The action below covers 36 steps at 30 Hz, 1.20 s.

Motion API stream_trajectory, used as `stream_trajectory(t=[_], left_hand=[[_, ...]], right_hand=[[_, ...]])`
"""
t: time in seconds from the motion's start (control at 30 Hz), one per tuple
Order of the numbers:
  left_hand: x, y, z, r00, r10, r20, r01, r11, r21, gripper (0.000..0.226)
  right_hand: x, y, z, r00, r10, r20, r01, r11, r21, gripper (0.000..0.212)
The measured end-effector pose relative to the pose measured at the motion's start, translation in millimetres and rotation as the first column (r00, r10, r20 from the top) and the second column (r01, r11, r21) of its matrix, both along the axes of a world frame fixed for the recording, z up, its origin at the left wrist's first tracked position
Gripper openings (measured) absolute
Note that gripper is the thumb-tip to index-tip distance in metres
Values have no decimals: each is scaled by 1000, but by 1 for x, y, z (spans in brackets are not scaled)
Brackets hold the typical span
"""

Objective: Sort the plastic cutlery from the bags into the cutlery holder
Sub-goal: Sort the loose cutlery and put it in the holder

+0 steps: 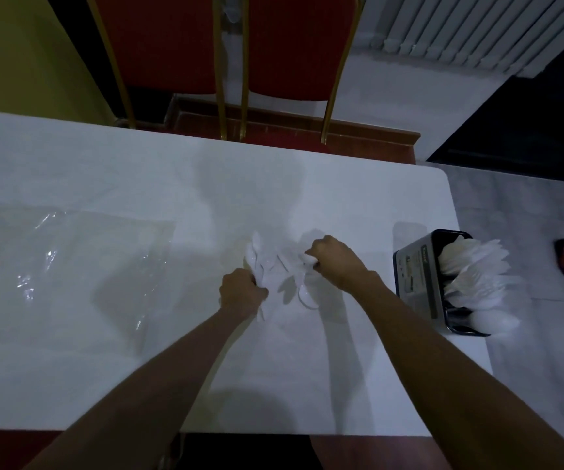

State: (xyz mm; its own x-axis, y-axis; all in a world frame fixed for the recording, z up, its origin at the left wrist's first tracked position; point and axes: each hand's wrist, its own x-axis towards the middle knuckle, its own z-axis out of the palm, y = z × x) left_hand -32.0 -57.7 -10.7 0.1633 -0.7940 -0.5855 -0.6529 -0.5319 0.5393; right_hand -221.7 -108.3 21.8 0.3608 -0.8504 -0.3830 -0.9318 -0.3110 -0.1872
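At mid-frame the left hand (243,291) is curled round a bunch of white spoons (257,262). Just right of it, the right hand (333,262) pinches a white piece from the loose cutlery (302,293) lying between them. The cutlery holder (416,279) stands at the right edge of the table (104,164), already stuffed with white pieces. A clear bag (70,266) lies flat at left.

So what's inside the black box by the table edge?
The black box holds white plastic cutlery, with the heads sticking out the top. Its walls hide the handles.
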Motion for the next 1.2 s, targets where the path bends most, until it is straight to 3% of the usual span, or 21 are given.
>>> stream_trajectory(t=[0.2, 0.47, 0.7, 0.77, 0.83, 0.9, 0.97, 1.07, 1.2], left_hand=[[27, 11, -8, 997, 57, -55, -57, 998, 11, 16], [35, 10, -6, 992, 4, -122, -4, 1000, -2, 17], [36, 11, 2, 980, 61, -191, -68, 997, -29, 13], [36, 9, 6, 973, 85, -214, -94, 995, -34, 16], [36, 7, 11, 967, 92, -236, -106, 993, -44, 18], [34, 4, 18, 962, 101, -255, -121, 991, -64, 17], [30, 1, 27, 957, 101, -273, -132, 987, -95, 12], [18, -5, 47, 964, 46, -260, -90, 983, -160, 16], [-3, -12, 72, 954, -30, -299, -42, 972, -231, 17]], right_hand=[[-2, 17, -7, 911, 410, -42, -412, 901, -139, 56], [0, 19, -13, 812, 561, -162, -583, 790, -190, 40], [-6, 21, -12, 893, 424, -151, -447, 875, -186, 28], [-7, 24, -11, 957, 272, -97, -283, 949, -136, 21], [-5, 29, -3, 996, -43, 83, 51, 994, -98, 17], [-3, 33, 7, 852, -394, 344, 413, 911, 19, 17], [-5, 39, 16, 592, -614, 522, 587, 772, 243, 38], [-11, 54, 34, 279, -753, 596, 657, 603, 453, 42], [-25, 70, 52, 106, -785, 611, 670, 510, 540, 42]])
